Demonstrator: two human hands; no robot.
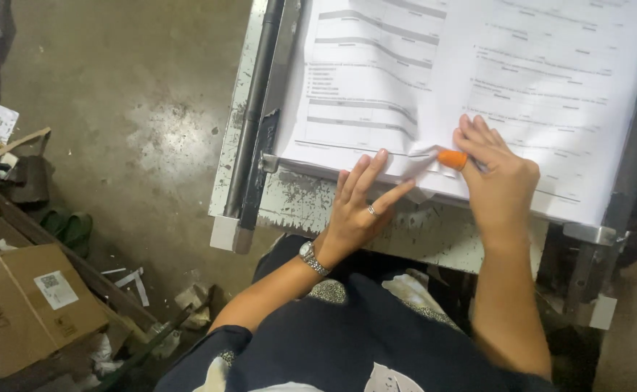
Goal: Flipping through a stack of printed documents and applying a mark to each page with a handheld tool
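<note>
A thick stack of printed white sheets [478,80] lies on a worn metal table [311,207]. My left hand [358,207], with a ring and a wristwatch, rests on the stack's near edge, fingers spread and the index finger pointing right along it. My right hand [496,174] presses on the sheets just to the right. Its thumb wears an orange rubber fingertip cover [452,158] and is curling up the corner of the top sheet [424,154].
A dark metal bar [255,109] runs along the table's left side. A metal frame part [590,234] sits at the right corner. On the concrete floor to the left lie cardboard boxes [21,312], paper scraps [137,283] and green slippers [72,229].
</note>
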